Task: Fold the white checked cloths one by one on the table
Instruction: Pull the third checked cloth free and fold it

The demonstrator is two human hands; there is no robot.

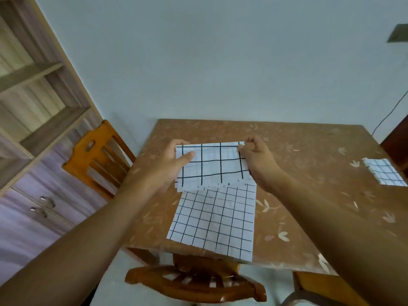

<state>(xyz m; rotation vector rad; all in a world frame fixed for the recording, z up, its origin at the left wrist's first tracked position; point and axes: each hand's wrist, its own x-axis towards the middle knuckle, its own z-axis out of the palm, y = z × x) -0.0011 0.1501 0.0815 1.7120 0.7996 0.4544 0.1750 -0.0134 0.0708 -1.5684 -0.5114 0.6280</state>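
Surface: brown table with pale leaf print, set against a plain light wall. Wooden shelf unit with drawers stands at the left.

Chairs, count 2: one chair at the left edge, one chair at the near edge.

Checked cloths, count 3. The held cloth is lifted above the table, upper edge taut between both hands. Left hand pinches its top left corner, thumb on the front face. Right hand pinches the top right corner between thumb and fingers. Directly below the grip, a flat cloth lies on the table, reaching the near edge. Well right of the grip, a folded cloth rests near the table's right edge.
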